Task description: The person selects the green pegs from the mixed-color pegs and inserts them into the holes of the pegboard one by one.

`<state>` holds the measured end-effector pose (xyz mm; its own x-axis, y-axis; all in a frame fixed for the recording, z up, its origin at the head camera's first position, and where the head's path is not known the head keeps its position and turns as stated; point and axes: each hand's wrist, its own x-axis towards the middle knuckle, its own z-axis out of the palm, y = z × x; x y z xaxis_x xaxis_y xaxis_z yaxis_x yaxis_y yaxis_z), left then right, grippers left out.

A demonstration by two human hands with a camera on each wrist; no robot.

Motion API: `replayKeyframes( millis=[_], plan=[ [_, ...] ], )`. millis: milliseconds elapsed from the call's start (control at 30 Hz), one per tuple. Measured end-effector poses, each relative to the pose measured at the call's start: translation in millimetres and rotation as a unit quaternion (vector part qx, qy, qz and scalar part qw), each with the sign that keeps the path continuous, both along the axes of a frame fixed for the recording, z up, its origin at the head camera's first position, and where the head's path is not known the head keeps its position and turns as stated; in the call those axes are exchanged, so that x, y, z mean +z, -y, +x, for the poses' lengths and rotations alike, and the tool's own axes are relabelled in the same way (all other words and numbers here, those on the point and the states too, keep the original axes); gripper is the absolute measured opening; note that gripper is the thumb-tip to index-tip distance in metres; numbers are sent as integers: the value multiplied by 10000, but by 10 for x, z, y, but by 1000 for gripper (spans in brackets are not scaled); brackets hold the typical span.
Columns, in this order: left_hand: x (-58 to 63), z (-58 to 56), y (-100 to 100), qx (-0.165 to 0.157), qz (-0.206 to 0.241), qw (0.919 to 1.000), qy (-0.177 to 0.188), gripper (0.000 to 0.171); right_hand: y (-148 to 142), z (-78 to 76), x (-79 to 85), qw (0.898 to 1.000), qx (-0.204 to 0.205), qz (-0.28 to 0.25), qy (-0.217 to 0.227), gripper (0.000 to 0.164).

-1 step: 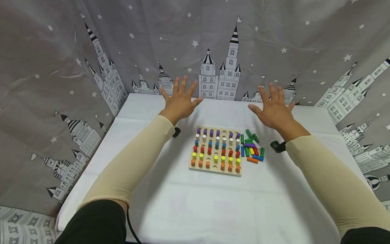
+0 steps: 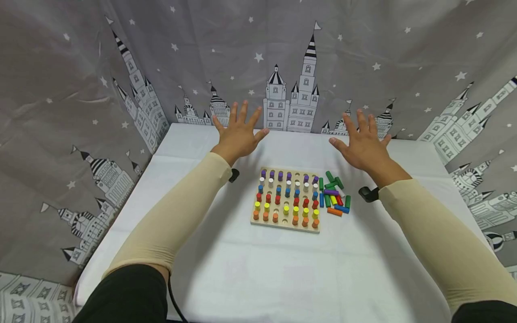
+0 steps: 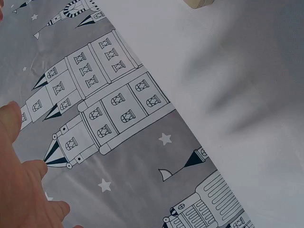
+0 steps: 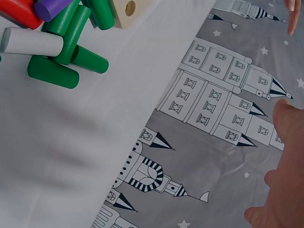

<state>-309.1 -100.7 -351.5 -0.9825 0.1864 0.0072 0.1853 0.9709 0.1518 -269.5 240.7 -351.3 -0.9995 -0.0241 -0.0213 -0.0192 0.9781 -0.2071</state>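
My left hand [image 2: 238,137] is held over the far side of the table with its fingers spread, gripping nothing. To its right, my right hand [image 2: 365,148] is also spread and holds nothing. Nearer than the hands lies a wooden pegboard [image 2: 285,225] with rows of purple, white, blue, red, yellow and orange pegs; some holes have no peg. Loose pegs lie heaped against its right side, among them a green peg [image 2: 348,201], an orange peg [image 2: 334,211] and a white peg [image 4: 32,41]. In the left wrist view only a corner of the board [image 3: 198,3] shows.
A white cloth [image 2: 242,273] covers the table. Behind it and at both sides hangs a grey curtain [image 2: 226,40] printed with castles and stars. A black cable [image 2: 173,298] runs below the left sleeve.
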Motion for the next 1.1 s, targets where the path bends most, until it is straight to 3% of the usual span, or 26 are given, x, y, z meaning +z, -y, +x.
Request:
replayKeyframes(
  millis=[133, 267, 433, 500, 633, 733, 800, 900, 1100],
  plan=[
    [-10, -2, 4, 7, -23, 10000, 45, 75, -22, 0, 0, 9999, 46, -53, 129, 91],
    [-32, 1, 19, 7, -50, 9996, 295, 77, -40, 16, -11, 9962, 231, 42, 842, 90],
    [-84, -23, 60, -17, 72, 9961, 878, 79, -13, 5, -53, 9752, 749, 332, 2057, 75],
    [-127, -45, 75, -245, 234, 9928, 1148, 76, -8, -2, -88, 9679, 863, 329, 2335, 68],
    [-251, -76, 110, -697, 554, 9744, 2065, 59, -11, -6, -175, 9627, 897, 197, 2543, 56],
    [-354, -63, 134, -631, 610, 9558, 2807, 57, -21, -1, -250, 9600, 839, 90, 2669, 51],
    [-421, -38, 149, -540, 563, 9470, 3117, 63, -27, 2, -301, 9568, 774, -18, 2803, 49],
    [-516, 1, 164, -588, 514, 9433, 3226, 71, -26, 2, -372, 9530, 742, -163, 2933, 48],
    [-653, 10, 167, -880, 659, 9502, 2917, 71, -21, -24, -490, 9585, 750, -216, 2743, 42]
  ],
)
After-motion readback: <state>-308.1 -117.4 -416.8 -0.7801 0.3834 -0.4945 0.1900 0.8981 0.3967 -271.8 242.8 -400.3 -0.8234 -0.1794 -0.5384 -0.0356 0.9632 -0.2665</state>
